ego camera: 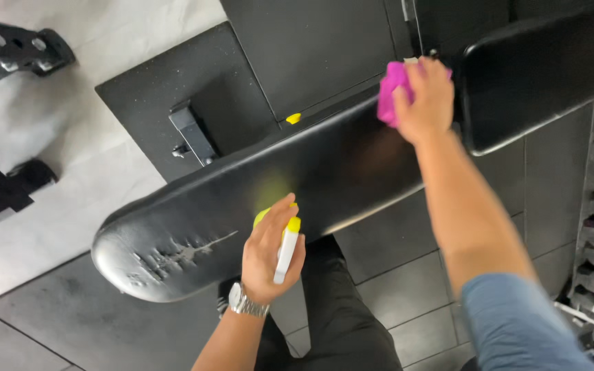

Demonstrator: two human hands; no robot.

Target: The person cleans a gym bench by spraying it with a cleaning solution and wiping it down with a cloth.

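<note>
Nearest, left hand (269, 251) wrapped snug around a white-and-yellow spray bottle (285, 249) at the near edge of the black padded bench (242, 199). Further out, right hand (426, 99) pinching a pink cloth (391, 93) flat onto the pad. Probably best wiping in long overlapping passes toward the cracked end (173, 257).

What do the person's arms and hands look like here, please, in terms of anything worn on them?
The left hand is bare, with a silver metal-link wristwatch on the wrist and no sleeve in view. The right hand and forearm are bare too; a blue-grey sleeve covers the upper arm. No gloves or rings show.
</note>
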